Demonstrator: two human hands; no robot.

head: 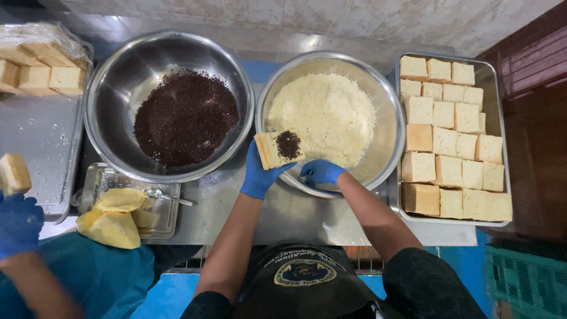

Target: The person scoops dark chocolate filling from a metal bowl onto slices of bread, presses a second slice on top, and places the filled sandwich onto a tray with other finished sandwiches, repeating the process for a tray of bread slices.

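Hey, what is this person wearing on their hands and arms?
Both hands wear thin, snug blue disposable gloves: the left hand and the right hand, each glove ending at the wrist. The forearms are bare. Dark, probably black, short sleeves cover the upper arms down to about the elbows. No watch or jewellery shows.

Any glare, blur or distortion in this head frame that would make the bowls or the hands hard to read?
Head view: glare on the rim and inner wall of the left bowl and on the counter behind; wide-angle bend at the frame edges; the co-worker's glove at far left is soft; left hand, bread slice and right hand are sharp and evenly lit.
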